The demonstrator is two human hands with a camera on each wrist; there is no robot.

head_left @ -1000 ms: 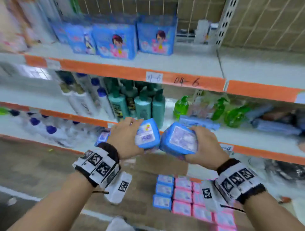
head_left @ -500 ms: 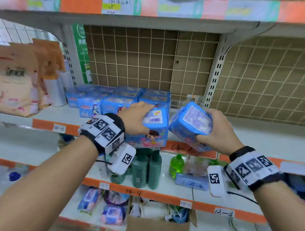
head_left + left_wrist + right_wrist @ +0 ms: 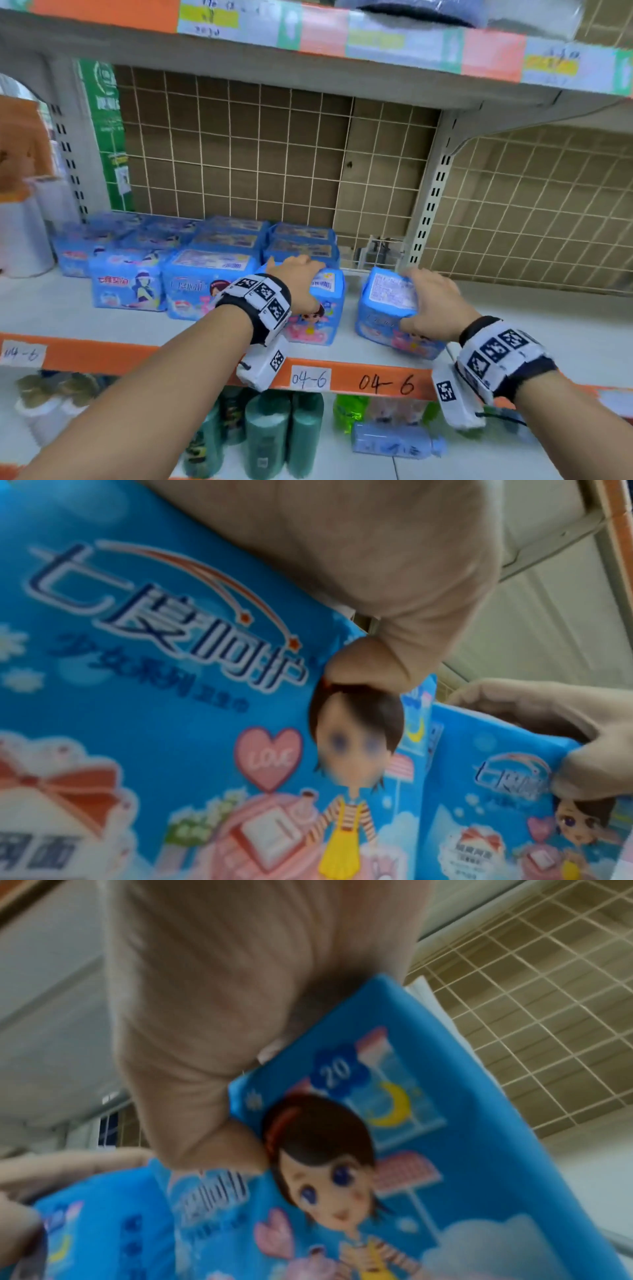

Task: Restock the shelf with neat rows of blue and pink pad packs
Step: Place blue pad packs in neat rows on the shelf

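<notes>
Both forearms are bare, without sleeves. Each wrist wears a black band (image 3: 255, 305) covered with white plates that carry black square markers. Under each wrist hangs a white camera box (image 3: 262, 365) with one marker; a thin black cable (image 3: 503, 416) leaves the right one.

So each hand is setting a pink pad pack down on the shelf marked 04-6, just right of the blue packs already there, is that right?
Not quite: both packs are blue, not pink. The head view shows the left hand on one blue pack and the right hand on another, on the shelf marked 04-6, right of the stocked blue packs.
</notes>
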